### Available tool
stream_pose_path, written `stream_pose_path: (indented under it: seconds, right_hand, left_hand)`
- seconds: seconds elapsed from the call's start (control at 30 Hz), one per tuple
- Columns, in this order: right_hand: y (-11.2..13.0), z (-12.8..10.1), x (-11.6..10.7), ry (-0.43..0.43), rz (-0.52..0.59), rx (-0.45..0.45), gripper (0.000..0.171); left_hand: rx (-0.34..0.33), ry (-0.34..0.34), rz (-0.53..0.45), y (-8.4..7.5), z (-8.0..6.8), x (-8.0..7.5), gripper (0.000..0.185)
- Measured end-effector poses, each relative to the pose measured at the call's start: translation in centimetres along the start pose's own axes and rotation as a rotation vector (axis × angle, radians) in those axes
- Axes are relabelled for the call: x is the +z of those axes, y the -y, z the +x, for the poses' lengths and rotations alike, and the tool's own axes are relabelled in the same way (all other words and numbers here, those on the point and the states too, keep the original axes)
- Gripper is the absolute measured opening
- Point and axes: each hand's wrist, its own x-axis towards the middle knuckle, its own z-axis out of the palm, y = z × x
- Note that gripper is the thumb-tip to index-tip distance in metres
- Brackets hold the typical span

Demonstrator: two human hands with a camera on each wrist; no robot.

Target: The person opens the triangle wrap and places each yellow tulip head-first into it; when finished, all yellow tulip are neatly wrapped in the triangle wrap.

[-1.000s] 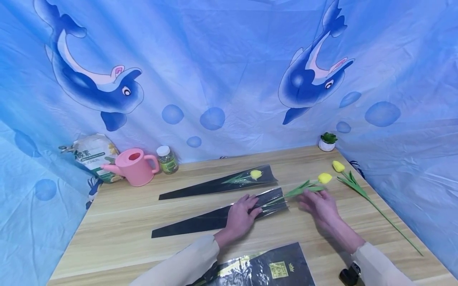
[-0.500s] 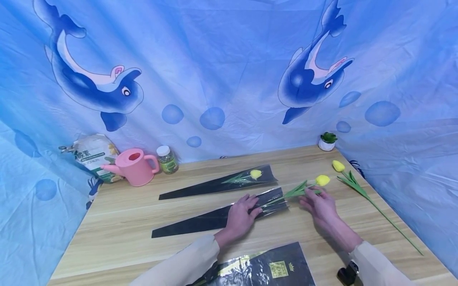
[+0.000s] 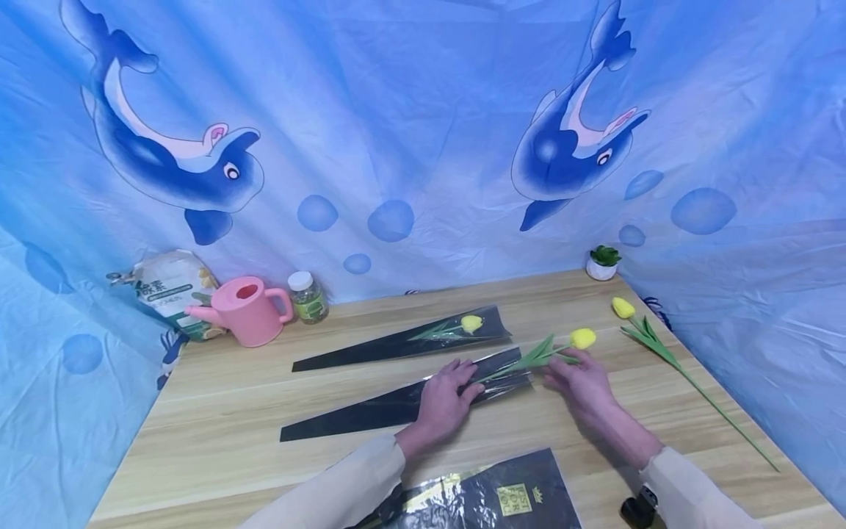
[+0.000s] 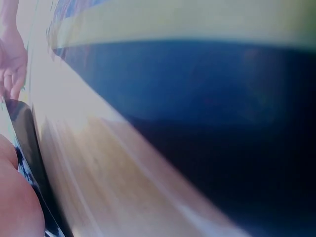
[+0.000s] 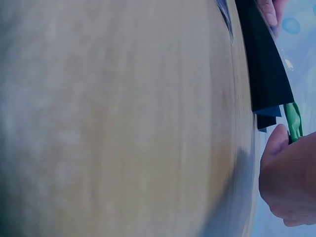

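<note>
The black cone-shaped plastic flower sleeve (image 3: pixel 403 402) is pressed flat by the open left hand (image 3: pixel 444 400). The yellow artificial tulip (image 3: pixel 548 351) is gripped at the stem by the right hand (image 3: pixel 581 386). The stem is best kept low and straight.

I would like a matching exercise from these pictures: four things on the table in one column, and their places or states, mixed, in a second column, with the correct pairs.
Things:
1. pink watering can
2. small potted plant
3. wrapped tulip
4. bare tulip

Places or states:
a. lies without a sleeve near the right edge of the table
b. stands at the far right corner
c. stands at the far left, beside a jar with a white lid
d. lies inside a black and clear sleeve

Pairs: 1-c, 2-b, 3-d, 4-a
</note>
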Motion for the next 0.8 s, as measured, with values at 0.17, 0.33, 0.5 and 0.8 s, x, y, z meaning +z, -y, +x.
stream_pose_path:
  seconds: [0.17,0.33,0.5,0.8]
  right_hand:
    - [-0.3,0.2,0.1,0.022,-0.038,0.017,0.044]
    - [-0.6,0.4,0.2,0.033,-0.074,0.017,0.042]
    - [-0.7,0.5,0.5,0.030,-0.103,0.009,0.039]
    - [-0.9,0.4,1.2,0.035,-0.134,0.011,0.033]
  left_hand:
    - [0.000,-0.002,-0.007,0.0,0.0,0.0,0.039]
    - [-0.002,-0.007,-0.012,0.0,0.0,0.0,0.040]
    - [-0.015,0.002,-0.015,-0.1,0.1,-0.2,0.040]
    - [-0.018,0.006,-0.016,-0.2,0.2,-0.1,0.040]
